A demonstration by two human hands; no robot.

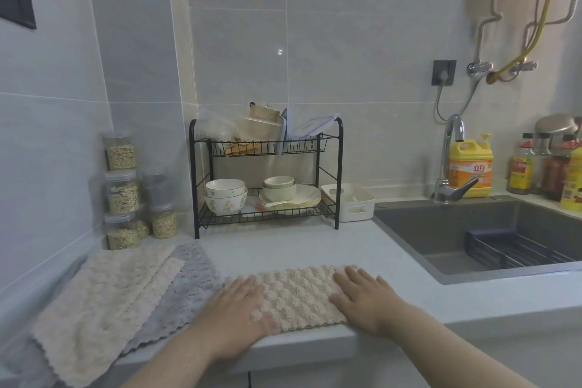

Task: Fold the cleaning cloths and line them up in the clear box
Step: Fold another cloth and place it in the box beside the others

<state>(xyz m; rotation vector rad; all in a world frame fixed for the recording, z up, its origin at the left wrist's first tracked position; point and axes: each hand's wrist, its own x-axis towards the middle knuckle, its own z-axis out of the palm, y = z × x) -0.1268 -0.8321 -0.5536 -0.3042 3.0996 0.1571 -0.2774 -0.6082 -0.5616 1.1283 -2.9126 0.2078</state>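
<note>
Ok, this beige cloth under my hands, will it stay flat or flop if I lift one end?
Likely floppy: the beige cloth looks soft and nubbly, lying limp on the counter. Probably light too. With your left hand and right hand flat on it, the plush texture should grip rather than slide.

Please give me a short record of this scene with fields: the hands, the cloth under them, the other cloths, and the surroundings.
left hand: flat on the left end of the beige cloth
right hand: flat on its right end
beige cloth: a strip, seemingly folded, at the front edge of the counter
other cloths: beige on grey, overlapping, to the left
surroundings: dish rack behind, sink at right
</note>
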